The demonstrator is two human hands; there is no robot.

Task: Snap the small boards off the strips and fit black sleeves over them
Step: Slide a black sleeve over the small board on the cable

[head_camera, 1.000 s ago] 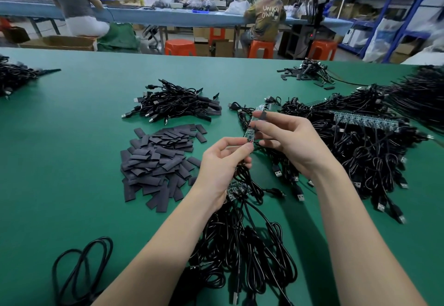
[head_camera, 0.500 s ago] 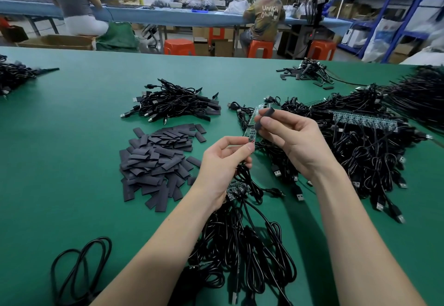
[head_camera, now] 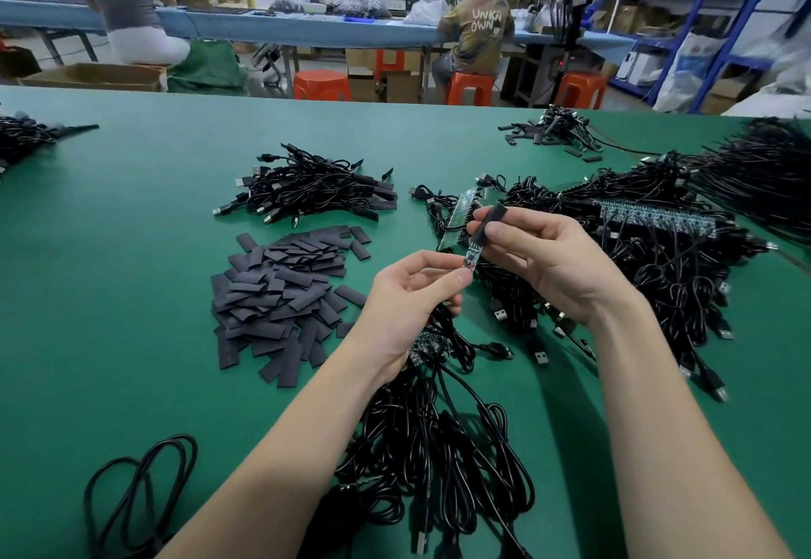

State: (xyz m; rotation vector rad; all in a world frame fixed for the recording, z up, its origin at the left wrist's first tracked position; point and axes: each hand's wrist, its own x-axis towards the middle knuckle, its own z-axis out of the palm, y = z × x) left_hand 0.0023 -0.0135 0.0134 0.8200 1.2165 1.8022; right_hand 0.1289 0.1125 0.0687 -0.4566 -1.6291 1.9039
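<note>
My left hand [head_camera: 408,295] pinches the lower end of a small board [head_camera: 471,256] between thumb and forefinger. My right hand [head_camera: 544,260] pinches a black sleeve [head_camera: 490,220] that covers the board's upper part. A cable runs from the board down into the black cable bundle [head_camera: 439,440] under my left wrist. Loose black sleeves [head_camera: 281,290] lie in a heap to the left. A green board strip [head_camera: 458,218] lies behind my hands, and another strip [head_camera: 658,218] rests on the cable pile at the right.
A green table [head_camera: 131,251] holds a pile of sleeved cables [head_camera: 307,192] behind the sleeve heap, a big cable pile [head_camera: 658,277] at the right, a coiled cable [head_camera: 140,488] at front left. Two people sit at a far bench.
My right hand has risen slightly and the black sleeve now stands more clearly over the board's upper end. My left hand keeps its pinch on the lower end.
</note>
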